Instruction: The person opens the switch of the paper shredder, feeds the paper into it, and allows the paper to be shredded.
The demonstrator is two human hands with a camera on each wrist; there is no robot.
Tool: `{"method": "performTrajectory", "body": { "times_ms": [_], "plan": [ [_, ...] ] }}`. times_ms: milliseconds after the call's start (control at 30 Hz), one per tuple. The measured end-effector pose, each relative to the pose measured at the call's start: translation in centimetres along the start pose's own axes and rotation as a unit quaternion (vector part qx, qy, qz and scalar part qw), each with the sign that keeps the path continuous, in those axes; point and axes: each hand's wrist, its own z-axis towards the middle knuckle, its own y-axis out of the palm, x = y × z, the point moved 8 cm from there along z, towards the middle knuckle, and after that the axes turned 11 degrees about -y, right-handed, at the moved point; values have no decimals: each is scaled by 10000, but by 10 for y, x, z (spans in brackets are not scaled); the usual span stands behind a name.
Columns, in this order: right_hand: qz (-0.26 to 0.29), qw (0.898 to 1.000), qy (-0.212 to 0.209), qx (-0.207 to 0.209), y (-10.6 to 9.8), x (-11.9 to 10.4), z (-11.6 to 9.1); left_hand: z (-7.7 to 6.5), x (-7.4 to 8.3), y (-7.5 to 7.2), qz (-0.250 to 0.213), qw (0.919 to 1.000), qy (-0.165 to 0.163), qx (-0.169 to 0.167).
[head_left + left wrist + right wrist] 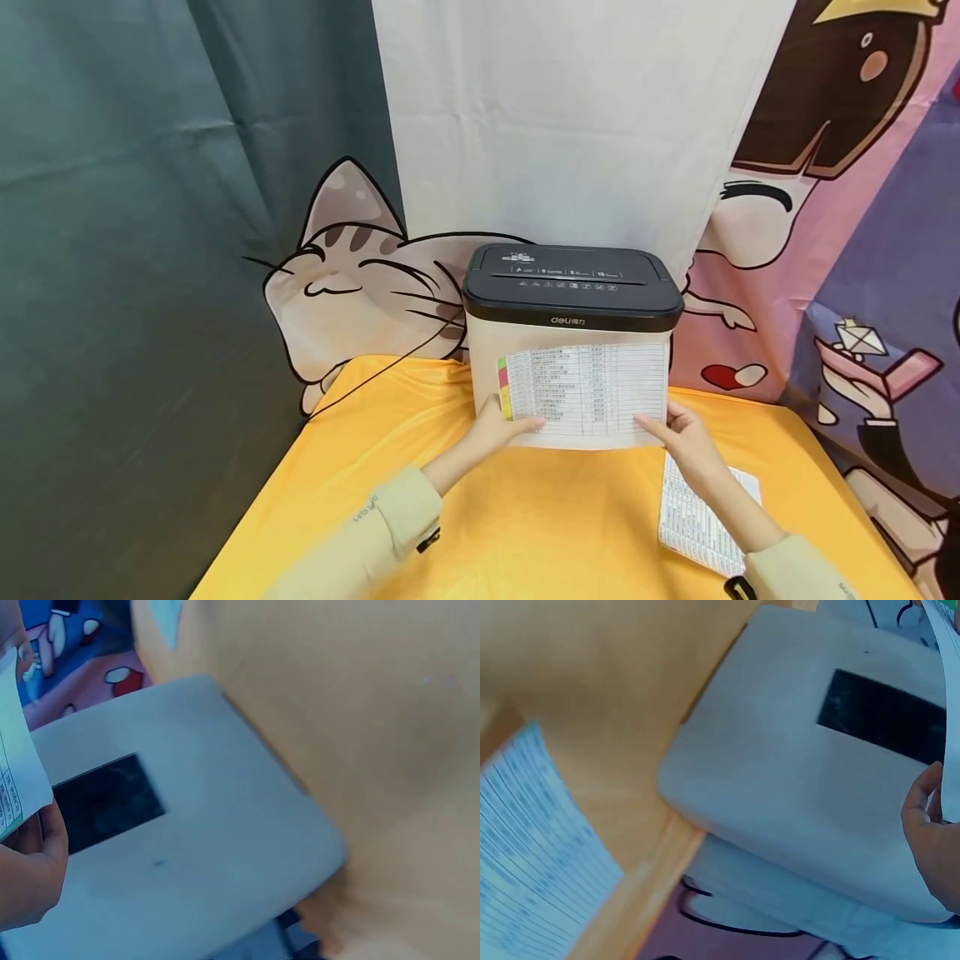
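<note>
Both hands hold one printed sheet of paper [585, 392] upright in front of a paper shredder [573, 283]. My left hand [497, 429] pinches its lower left corner, thumb on the printed face, beside a strip of green, red and yellow. At the lower right corner my right hand [682, 437] pinches the sheet, thumb in front and fingers behind. The shredder has a black top with a long narrow slot and a white body, partly hidden by the sheet. In the left wrist view the body's dark window [112, 802] shows beside the left hand [34, 870].
More printed paper [701, 521] lies on the yellow tablecloth [540, 517], under the right forearm. A black cord [382, 371] runs leftward from the shredder. Cartoon-printed cloth [757, 250] hangs close behind the shredder, and grey cloth [135, 250] hangs at the left.
</note>
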Motion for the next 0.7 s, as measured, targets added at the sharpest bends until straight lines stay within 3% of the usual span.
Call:
{"method": "performTrajectory", "body": {
  "times_ms": [200, 333, 500, 600, 700],
  "plan": [
    [176, 9995, -235, -153, 2, -32, 7, 8, 15, -5, 132, 9993, 145, -333],
    [463, 9980, -381, -215, 3, -47, 10, 3, 36, -12, 168, 9981, 297, -504],
    [337, 9977, -531, -233, 1, -62, 18, 3, 49, -23, 160, 9976, 213, -641],
    [211, 9979, -584, -199, -1, -71, 21, 10, 49, -29, 172, 9967, 268, -741],
    [-30, 9977, -658, -161, -2, -81, 25, 10, 59, -37, 217, 9958, 368, -815]
  ]
}}
